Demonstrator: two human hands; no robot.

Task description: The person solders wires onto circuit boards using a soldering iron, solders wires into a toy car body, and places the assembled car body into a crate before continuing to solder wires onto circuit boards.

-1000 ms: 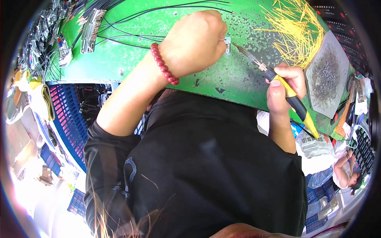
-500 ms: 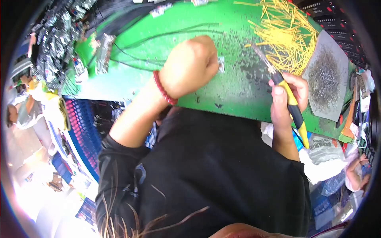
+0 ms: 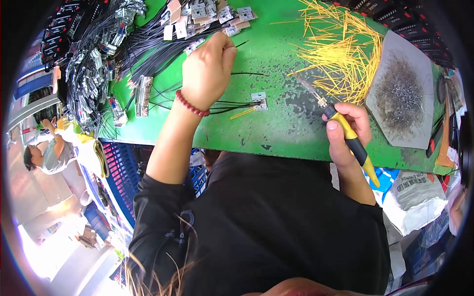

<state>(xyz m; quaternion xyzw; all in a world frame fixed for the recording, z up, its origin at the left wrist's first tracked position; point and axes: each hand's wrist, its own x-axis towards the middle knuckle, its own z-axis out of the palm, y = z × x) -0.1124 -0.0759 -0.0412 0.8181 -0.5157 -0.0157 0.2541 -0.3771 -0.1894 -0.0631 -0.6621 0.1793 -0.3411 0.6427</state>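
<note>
My right hand (image 3: 348, 130) is closed round the yellow and black handle of a soldering iron (image 3: 356, 147), its metal tip pointing up and left toward loose yellow wires (image 3: 340, 54). My left hand (image 3: 207, 69), with a red bead bracelet on the wrist, is closed above the bench near a pile of small circuit boards (image 3: 197, 12). A short dark wire end (image 3: 242, 43) shows beside its fingertips; whether they grip it is hidden. Between the hands a small white circuit board (image 3: 259, 100) lies flat, with black wires and a short yellow wire pair (image 3: 242, 114) at its left edge.
Black cables and silvery parts (image 3: 91, 74) are heaped at the left of the green bench (image 3: 296, 143). A grey plate (image 3: 402, 93) with dark specks lies at the right. Black packages (image 3: 410, 22) line the far right edge. Another person (image 3: 47, 153) is at far left.
My left hand has moved up and left, away from the small circuit board, which now shows in full. The soldering iron stays in my right hand, slightly lower. The view has shifted.
</note>
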